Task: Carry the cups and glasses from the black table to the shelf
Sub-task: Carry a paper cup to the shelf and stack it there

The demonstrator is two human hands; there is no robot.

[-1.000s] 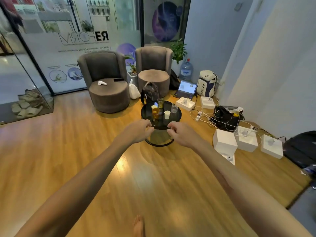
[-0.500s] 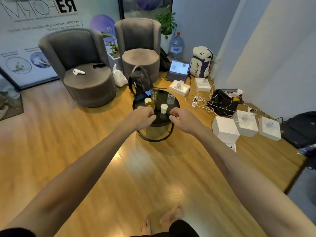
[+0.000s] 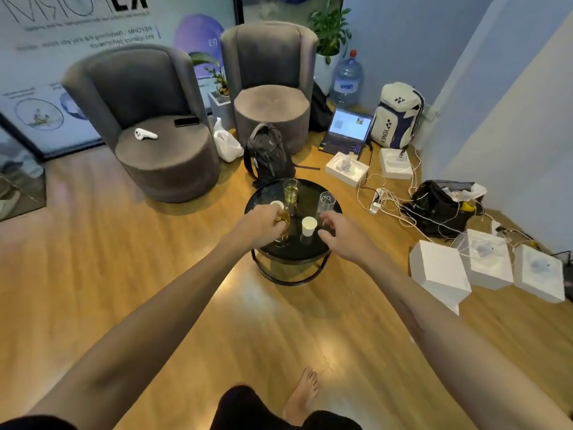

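A low round black table stands on the wood floor in front of me. On it are an amber glass, a white paper cup, a tall clear glass, a glass of pale yellow liquid and a second white cup, partly hidden by my fingers. My left hand curls its fingers round the upper part of the amber glass. My right hand hovers just right of the paper cup, thumb and fingers spread, holding nothing.
Two grey armchairs stand behind the table, with a black backpack on the floor between. White boxes, cables, a power strip, a laptop and bags crowd the floor to the right. My bare foot is below.
I have stepped closer to the table. Both hands moved forward over it; the left reached the amber glass and the right spread its fingers beside the paper cup.
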